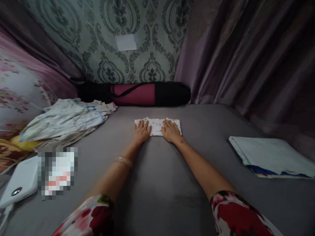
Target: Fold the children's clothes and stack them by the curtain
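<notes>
A small folded white cloth (156, 127) with a faint scattered print lies flat on the grey sheet (157, 170), straight ahead of me. My left hand (142, 131) rests palm down on its left end, fingers stretched out and pointing away from me. On the right end lies my right hand (170, 130), likewise flat with the fingers extended. Between the two hands the middle of the cloth shows. Whether it is a garment or a plain cloth I cannot tell.
A black and dark red long bag (134, 94) lies along the wall. Loose light clothes (66, 118) are heaped at the left, above a white power bank (21, 180) with a cable. Folded pale green fabric (270, 154) lies at the right. Curtains (236, 49) hang on both sides.
</notes>
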A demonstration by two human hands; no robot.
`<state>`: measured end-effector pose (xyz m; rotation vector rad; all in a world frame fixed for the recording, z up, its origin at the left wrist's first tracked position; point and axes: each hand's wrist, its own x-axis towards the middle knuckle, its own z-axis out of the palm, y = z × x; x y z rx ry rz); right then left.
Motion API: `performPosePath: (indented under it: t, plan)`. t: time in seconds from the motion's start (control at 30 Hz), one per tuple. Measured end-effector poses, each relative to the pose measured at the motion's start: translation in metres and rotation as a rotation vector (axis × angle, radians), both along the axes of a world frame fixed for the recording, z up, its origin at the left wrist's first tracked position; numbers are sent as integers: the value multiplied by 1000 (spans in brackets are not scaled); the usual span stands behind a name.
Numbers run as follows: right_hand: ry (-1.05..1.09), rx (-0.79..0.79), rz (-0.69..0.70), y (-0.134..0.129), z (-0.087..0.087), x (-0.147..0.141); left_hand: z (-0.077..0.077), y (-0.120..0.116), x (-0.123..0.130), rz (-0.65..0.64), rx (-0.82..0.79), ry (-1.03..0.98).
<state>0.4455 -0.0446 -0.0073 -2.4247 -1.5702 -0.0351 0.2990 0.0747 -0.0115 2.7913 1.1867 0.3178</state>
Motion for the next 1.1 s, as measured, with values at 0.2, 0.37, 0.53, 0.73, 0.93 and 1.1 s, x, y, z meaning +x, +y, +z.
performPosePath:
  t: [0.2, 0.37, 0.53, 0.73, 0.93, 1.1]
  plan:
    - [4, -9, -71, -14, -3, 18, -3, 16, -20, 19, -59, -30]
    - [11, 19, -130, -21, -7, 26, -3, 20, -31, 52, -105, -51]
    - [29, 33, -164, -22, -6, 25, -4, 22, -32, 63, -117, -42]
    - [68, 31, -174, -23, -3, 23, -5, 23, -29, 81, -130, -34]
    - [78, 8, -184, -23, 0, 24, 1, 17, -19, 177, -153, -33]
    - [81, -7, -187, -24, 5, 22, 0, 10, -15, 215, -102, -34]
